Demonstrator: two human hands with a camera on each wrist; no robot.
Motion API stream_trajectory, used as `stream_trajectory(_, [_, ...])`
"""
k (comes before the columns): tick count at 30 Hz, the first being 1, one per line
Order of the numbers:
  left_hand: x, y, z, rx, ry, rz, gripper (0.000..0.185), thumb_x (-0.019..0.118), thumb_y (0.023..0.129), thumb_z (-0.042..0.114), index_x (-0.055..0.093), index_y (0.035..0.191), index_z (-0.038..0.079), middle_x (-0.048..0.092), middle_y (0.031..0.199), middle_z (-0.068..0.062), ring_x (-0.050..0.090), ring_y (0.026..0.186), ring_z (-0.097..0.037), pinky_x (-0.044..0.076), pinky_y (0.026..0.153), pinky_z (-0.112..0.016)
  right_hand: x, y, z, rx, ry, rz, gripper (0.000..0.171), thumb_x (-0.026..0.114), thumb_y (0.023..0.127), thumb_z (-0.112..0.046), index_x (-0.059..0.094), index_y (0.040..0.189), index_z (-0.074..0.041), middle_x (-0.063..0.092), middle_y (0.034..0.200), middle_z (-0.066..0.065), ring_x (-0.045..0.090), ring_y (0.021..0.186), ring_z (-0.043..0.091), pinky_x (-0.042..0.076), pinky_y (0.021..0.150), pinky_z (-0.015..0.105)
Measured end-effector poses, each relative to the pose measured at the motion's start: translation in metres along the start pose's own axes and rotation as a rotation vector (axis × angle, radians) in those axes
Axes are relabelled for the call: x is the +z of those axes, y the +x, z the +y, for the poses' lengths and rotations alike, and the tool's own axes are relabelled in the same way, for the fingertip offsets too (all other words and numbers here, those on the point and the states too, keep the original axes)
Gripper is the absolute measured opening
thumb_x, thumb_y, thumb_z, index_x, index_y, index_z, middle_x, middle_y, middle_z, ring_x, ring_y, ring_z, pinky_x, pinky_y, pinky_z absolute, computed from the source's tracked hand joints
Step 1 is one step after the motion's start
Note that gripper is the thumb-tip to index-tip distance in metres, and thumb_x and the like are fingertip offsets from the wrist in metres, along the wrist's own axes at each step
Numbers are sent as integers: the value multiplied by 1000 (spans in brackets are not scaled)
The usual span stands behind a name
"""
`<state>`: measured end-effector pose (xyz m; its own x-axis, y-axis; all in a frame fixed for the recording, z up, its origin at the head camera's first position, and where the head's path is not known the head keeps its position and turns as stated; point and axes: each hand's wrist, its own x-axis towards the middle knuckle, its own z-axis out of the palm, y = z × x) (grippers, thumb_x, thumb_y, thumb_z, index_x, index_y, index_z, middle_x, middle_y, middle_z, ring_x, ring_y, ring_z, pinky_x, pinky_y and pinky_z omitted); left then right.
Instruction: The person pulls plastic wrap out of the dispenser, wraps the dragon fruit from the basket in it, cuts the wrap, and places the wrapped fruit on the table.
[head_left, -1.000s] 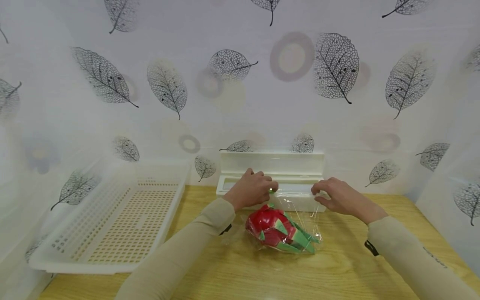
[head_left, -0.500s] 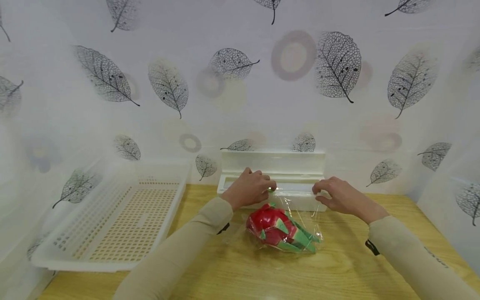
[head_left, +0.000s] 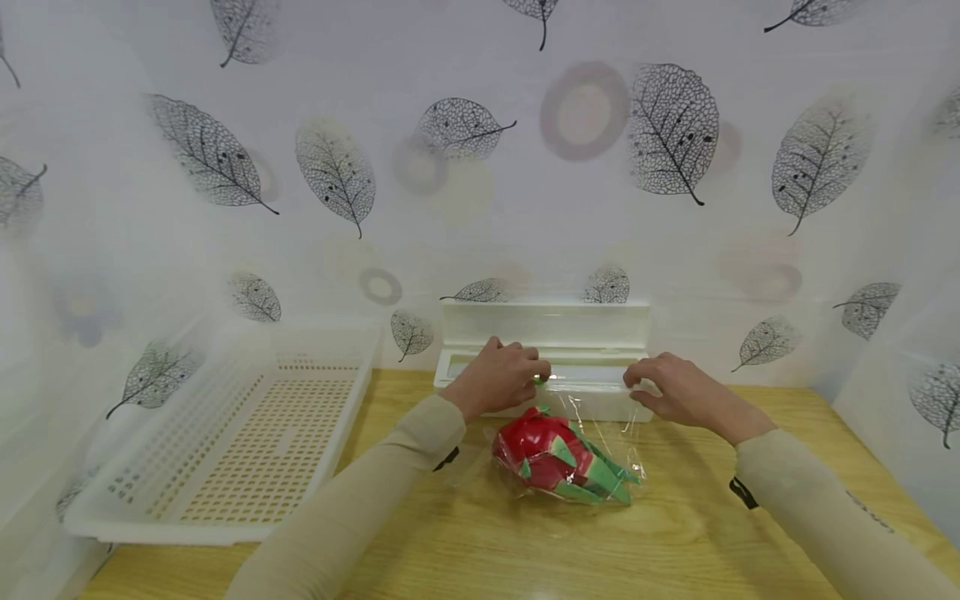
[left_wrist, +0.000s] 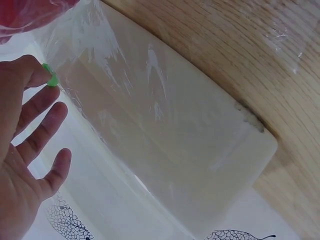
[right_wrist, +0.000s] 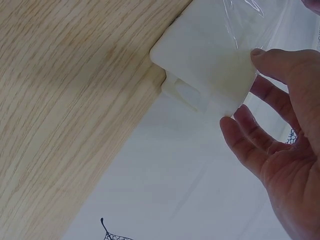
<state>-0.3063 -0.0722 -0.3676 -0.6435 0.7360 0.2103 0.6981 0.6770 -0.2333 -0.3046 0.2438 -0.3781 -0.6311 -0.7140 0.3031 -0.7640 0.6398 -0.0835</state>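
Note:
A white cling-film dispenser box (head_left: 547, 325) stands with its lid up at the back of the wooden table. My left hand (head_left: 498, 375) lies over its left part, and one fingertip touches the small green slider (left_wrist: 50, 80) on the box edge (left_wrist: 165, 145); the other fingers are spread and fairly straight. My right hand (head_left: 671, 387) grips the right end of the box (right_wrist: 205, 65), thumb on its face and fingers behind the corner. Clear film (head_left: 600, 421) runs from the box down over a red and green dragon fruit (head_left: 540, 450) lying in front.
A white perforated basket (head_left: 210, 527) sits tilted at the left of the table. Leaf-patterned sheeting (head_left: 480, 167) closes in the back and both sides. Bare wood (head_left: 675, 533) lies in front of the fruit and to its right.

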Motion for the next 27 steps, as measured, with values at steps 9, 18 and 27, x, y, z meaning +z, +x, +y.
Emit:
stream_trajectory(9, [-2, -1, 0, -13, -18, -16, 18, 62, 100, 26, 69, 115, 29, 72, 109, 9, 69, 97, -13, 54, 91, -42, -1, 1, -1, -4, -2, 11, 14, 77, 86, -5, 72, 97, -13, 75, 94, -3, 70, 84, 22, 56, 82, 50])
stream_trajectory(18, [-2, -3, -1, -17, -18, -17, 18, 62, 100, 25, 68, 115, 29, 72, 108, 9, 69, 96, -13, 54, 89, -40, -1, 0, -1, -13, 7, 12, 14, 77, 87, -5, 72, 97, -14, 75, 94, -3, 71, 85, 22, 55, 84, 51])
stream_trajectory(27, [-3, -5, -1, -15, -1, -19, 19, 60, 101, 25, 68, 117, 30, 72, 110, 9, 69, 97, -13, 55, 90, -42, 0, 0, 0, -22, -9, 23, 15, 78, 86, -5, 72, 97, -14, 75, 92, -5, 70, 83, 20, 56, 81, 50])
